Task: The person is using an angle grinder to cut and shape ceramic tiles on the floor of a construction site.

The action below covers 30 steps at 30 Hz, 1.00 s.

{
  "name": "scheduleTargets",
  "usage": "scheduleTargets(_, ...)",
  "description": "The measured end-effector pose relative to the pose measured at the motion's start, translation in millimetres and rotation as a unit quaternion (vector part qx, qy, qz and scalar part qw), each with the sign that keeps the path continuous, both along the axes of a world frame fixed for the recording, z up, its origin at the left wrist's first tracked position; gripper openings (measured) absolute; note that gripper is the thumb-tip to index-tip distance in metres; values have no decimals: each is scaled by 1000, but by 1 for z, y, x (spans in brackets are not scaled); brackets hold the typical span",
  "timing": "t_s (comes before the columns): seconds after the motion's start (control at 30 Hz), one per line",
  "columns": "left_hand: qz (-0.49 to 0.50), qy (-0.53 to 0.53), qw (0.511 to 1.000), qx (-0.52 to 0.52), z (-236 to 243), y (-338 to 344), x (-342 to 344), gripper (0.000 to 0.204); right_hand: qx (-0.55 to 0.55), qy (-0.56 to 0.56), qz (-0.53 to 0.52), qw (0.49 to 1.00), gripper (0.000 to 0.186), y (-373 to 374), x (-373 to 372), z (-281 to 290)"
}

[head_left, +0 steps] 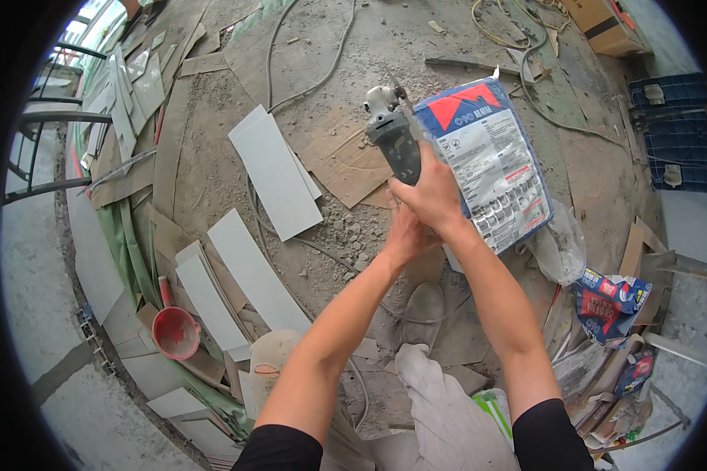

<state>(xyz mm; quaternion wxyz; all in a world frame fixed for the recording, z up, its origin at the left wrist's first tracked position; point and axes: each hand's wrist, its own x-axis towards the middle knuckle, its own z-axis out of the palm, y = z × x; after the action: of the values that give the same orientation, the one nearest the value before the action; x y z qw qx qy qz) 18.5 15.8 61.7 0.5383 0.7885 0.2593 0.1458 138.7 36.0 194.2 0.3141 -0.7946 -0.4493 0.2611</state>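
An angle grinder (pixel 401 145), dark grey body with a silver gear head, points away from me above the rubble-strewn floor. Its disc shows edge-on at the front. My right hand (pixel 436 192) is closed around the rear of the body. Just below it, my left hand (pixel 407 234) is closed at the tool's back end, its fingers partly hidden by the right hand. A blue and white printed bag (pixel 499 169) lies flat beside the grinder, to the right. White tile strips (pixel 279 177) rest on the floor to the left, with a brown cardboard piece (pixel 349 161) next to them.
Grey cables (pixel 322 250) snake across the floor among loose rubble. More tile strips (pixel 251 271) and a red dipper (pixel 176 333) lie left. Crumpled plastic (pixel 559 247) and a torn blue bag (pixel 611 304) sit right. A cardboard box (pixel 607 27) stands far right.
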Motion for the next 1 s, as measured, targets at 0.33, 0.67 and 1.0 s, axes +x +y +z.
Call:
scheduleTargets(0.33,27,-10,1000,-3,3,-4,-12,127,6,-21,-4,1000,73,15,-6,-13)
scheduleTargets(0.67,39,15,999,34,11,-7,-10,126,13,-8,-9,1000,72,16,-3,-15)
scheduleTargets(1.0,31,27,999,34,17,-5,-10,124,12,-18,-5,1000,68,17,-1,-14)
